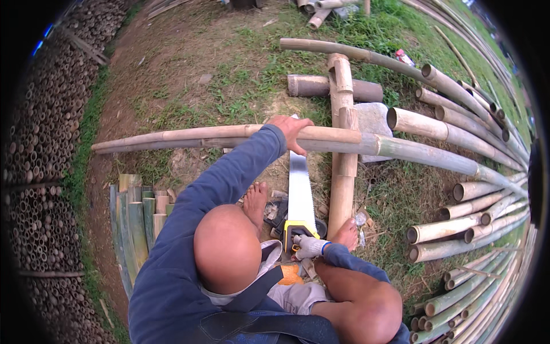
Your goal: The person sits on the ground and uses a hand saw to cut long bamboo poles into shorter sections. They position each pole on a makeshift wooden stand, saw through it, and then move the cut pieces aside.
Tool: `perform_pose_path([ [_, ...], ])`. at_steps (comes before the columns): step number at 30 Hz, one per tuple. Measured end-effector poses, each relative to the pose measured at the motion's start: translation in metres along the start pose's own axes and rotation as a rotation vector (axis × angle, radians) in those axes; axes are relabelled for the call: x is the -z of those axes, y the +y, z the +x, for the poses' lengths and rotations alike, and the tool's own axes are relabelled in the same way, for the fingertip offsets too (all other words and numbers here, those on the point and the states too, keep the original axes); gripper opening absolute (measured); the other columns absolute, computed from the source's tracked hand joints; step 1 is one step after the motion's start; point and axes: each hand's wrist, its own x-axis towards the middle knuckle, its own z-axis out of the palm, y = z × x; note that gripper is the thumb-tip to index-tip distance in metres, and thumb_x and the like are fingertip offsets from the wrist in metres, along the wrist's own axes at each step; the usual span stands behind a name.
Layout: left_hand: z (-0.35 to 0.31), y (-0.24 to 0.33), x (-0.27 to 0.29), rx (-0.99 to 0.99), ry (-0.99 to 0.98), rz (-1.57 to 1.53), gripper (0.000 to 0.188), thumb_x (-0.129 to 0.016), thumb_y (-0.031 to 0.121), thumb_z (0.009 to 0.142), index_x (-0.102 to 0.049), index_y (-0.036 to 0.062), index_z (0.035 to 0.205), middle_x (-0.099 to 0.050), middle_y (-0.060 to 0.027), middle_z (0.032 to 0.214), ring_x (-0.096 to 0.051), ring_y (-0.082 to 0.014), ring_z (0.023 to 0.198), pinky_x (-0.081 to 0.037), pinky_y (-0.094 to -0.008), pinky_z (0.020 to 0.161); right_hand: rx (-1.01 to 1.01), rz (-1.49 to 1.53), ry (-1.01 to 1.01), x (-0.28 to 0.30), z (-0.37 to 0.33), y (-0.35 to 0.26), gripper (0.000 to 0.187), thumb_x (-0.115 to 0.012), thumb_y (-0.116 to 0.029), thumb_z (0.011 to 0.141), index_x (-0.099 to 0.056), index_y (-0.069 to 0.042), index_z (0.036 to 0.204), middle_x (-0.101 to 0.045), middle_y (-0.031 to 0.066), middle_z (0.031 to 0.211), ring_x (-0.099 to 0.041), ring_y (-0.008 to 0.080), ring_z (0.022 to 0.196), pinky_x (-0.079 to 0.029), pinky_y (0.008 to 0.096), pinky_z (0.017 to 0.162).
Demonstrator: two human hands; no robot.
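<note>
Overhanging outdoor dirt [172, 63] (patchily grassy): saw [299, 192]

The bamboo pole [338, 139] and the left hand [290, 129] cover part of the saw's [299, 192] blade. Some fingertips of the gloved right hand [311, 246] are lost at its handle [302, 226]. A dark object [244, 3] is cut off by the top edge, too little showing to name; the pole's right end blurs near the rim

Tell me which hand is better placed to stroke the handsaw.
Probably the right hand: it already grips the handle of the handsaw, while the left hand is occupied grasping the bamboo pole.
</note>
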Motion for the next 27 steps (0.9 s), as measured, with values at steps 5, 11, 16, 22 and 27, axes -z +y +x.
perform_pose_path([
  [5, -0.006, -0.001, 0.000, 0.002, -0.017, -0.016, 0.098, -0.094, 0.063, 0.060, -0.060, 0.0239, 0.143, -0.079, -0.0158, 0.108, -0.076, -0.0399, 0.103, -0.059, -0.0534, 0.091, 0.412, 0.110, 0.037, 0.015, -0.036, 0.003, 0.091, -0.086, -0.035, 0.085, -0.042, 0.000, 0.157, -0.047, 0.0330, 0.153, -0.050, 0.0478, 0.142, -0.045, 0.0479, 0.117],
  [11, 0.002, -0.006, -0.013, -0.008, 0.035, -0.041, 0.103, -0.095, 0.070, 0.055, -0.064, 0.0247, 0.142, -0.079, -0.0134, 0.115, -0.075, -0.0389, 0.112, -0.058, -0.0534, 0.097, 0.223, -0.056, 0.247, 0.081, -0.196, -0.053, 0.083, -0.095, -0.030, 0.081, -0.054, 0.000, 0.146, -0.062, 0.0226, 0.138, -0.067, 0.0370, 0.118, -0.056, 0.0436, 0.097],
  [16, 0.001, -0.007, -0.013, 0.008, 0.022, -0.048, 0.103, -0.093, 0.074, 0.055, -0.065, 0.0245, 0.140, -0.079, -0.0119, 0.116, -0.074, -0.0387, 0.114, -0.057, -0.0539, 0.099, 0.055, 0.478, 0.480, 0.092, -0.325, -0.067, 0.082, -0.100, -0.008, 0.074, -0.054, 0.000, 0.142, -0.070, 0.0122, 0.123, -0.068, 0.0213, 0.111, -0.053, 0.0370, 0.103],
  [22, -0.011, 0.002, -0.005, 0.013, 0.063, -0.026, 0.103, -0.093, 0.074, 0.058, -0.064, 0.0239, 0.143, -0.079, -0.0146, 0.112, -0.076, -0.0387, 0.108, -0.059, -0.0512, 0.096, 0.004, 0.521, 0.960, 0.056, -0.417, -0.029, 0.069, -0.093, -0.010, 0.079, -0.052, -0.002, 0.134, -0.064, 0.0111, 0.110, -0.065, 0.0222, 0.100, -0.052, 0.0372, 0.091],
  [27, 0.000, 0.002, -0.004, 0.072, 0.003, -0.067, 0.103, -0.075, 0.092, 0.066, -0.065, 0.0236, 0.143, -0.077, -0.0172, 0.120, -0.074, -0.0393, 0.114, -0.057, -0.0546, 0.101, 0.233, 0.608, 1.374, -0.020, -0.465, -0.016, 0.058, -0.088, -0.011, 0.084, -0.051, -0.004, 0.127, -0.059, 0.0102, 0.100, -0.063, 0.0229, 0.092, -0.051, 0.0374, 0.081],
])
